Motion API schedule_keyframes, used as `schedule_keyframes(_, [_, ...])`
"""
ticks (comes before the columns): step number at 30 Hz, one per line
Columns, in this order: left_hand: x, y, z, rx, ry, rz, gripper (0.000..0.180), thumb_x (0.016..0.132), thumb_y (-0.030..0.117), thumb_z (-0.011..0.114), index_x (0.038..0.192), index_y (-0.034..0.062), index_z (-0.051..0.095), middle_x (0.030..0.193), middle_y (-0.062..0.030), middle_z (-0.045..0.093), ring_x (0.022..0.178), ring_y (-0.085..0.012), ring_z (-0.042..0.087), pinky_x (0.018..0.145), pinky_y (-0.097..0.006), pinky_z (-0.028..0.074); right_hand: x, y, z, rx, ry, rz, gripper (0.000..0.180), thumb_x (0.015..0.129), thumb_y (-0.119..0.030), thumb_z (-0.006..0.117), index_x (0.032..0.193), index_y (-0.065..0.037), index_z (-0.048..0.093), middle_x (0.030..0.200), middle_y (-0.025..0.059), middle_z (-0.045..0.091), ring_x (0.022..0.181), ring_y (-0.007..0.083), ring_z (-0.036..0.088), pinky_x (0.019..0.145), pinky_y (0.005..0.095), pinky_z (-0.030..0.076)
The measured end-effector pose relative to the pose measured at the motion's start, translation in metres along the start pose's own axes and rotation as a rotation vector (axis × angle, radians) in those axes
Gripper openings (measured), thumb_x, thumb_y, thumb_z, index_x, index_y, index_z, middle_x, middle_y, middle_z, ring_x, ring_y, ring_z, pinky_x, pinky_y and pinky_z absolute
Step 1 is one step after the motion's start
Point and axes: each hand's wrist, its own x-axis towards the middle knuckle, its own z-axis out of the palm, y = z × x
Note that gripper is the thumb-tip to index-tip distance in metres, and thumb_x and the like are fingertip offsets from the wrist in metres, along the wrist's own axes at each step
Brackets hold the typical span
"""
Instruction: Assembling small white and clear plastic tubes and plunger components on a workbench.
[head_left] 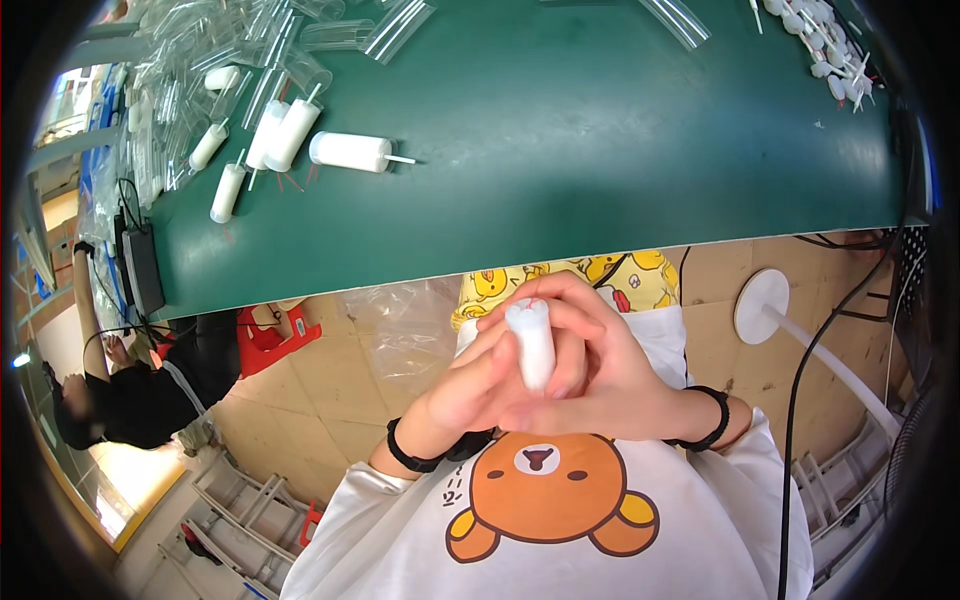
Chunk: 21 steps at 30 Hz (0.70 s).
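Close to my chest, just off the table's near edge, both hands are cupped round a small white candle-like cylinder (537,350). Its translucent end points up and away from me, with a trace of red at the rim. My left hand (468,388) presses it from the left, thumb along its side. My right hand (620,365) wraps it from the right with curled fingers. The cylinder's lower end and some fingertips are hidden. On the green table (560,170), a larger white cylinder (350,152) lies on its side, a thin white stick at one end.
Clear plastic tubes (398,30) are heaped at the far left. Beside them are several white cylinders (293,135) with red wires. Small white stick-ended parts (825,45) sit far right. A black cable (795,400) and white stand (765,305) are at right. Another person (150,390) is at left.
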Motion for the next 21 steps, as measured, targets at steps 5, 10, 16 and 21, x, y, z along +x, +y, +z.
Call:
schedule_keyframes(5, [-0.003, 0.003, 0.010, 0.072, 0.007, 0.083, 0.061, 0.092, 0.051, 0.041, 0.123, -0.0014, 0.043, 0.085, -0.0032, 0.046, 0.084, -0.0149, 0.047, 0.076, -0.029, 0.039, -0.010, -0.022, 0.006, -0.159, 0.029, -0.035, 0.076, 0.064, -0.005, 0.079, 0.125, -0.002, 0.034, 0.121, 0.0133, 0.046, 0.111, 0.0225, 0.049, 0.092, 0.0367, 0.041])
schedule_keyframes(10, [0.001, 0.006, 0.013, 0.371, 0.080, 0.321, 0.053, 0.088, 0.045, 0.055, 0.116, 0.0005, 0.051, 0.089, -0.0042, 0.052, 0.089, -0.0164, 0.047, 0.082, -0.032, 0.039, -0.015, -0.022, 0.006, -0.409, 0.220, -0.384, 0.057, 0.066, -0.002, 0.074, 0.115, -0.002, 0.044, 0.113, 0.0130, 0.050, 0.097, 0.0217, 0.054, 0.080, 0.0316, 0.045])
schedule_keyframes(16, [0.004, -0.001, 0.023, 0.335, 0.132, 0.428, 0.044, 0.088, 0.039, 0.058, 0.113, 0.0066, 0.045, 0.098, -0.0119, 0.060, 0.097, -0.0206, 0.051, 0.089, -0.038, 0.039, -0.022, -0.037, 0.001, -0.631, 0.289, -0.539, 0.022, 0.064, 0.003, 0.070, 0.082, -0.002, 0.060, 0.098, 0.0138, 0.055, 0.083, 0.0250, 0.058, 0.070, 0.0319, 0.047])
schedule_keyframes(21, [0.006, -0.005, 0.021, 0.330, 0.061, 0.509, 0.036, 0.092, 0.032, 0.052, 0.115, 0.0155, 0.029, 0.101, -0.0201, 0.060, 0.098, -0.0266, 0.053, 0.088, -0.042, 0.041, -0.022, -0.039, -0.001, -0.773, 0.330, -0.602, 0.022, 0.061, 0.003, 0.071, 0.080, -0.002, 0.061, 0.094, 0.0128, 0.056, 0.082, 0.0258, 0.057, 0.070, 0.0320, 0.046])
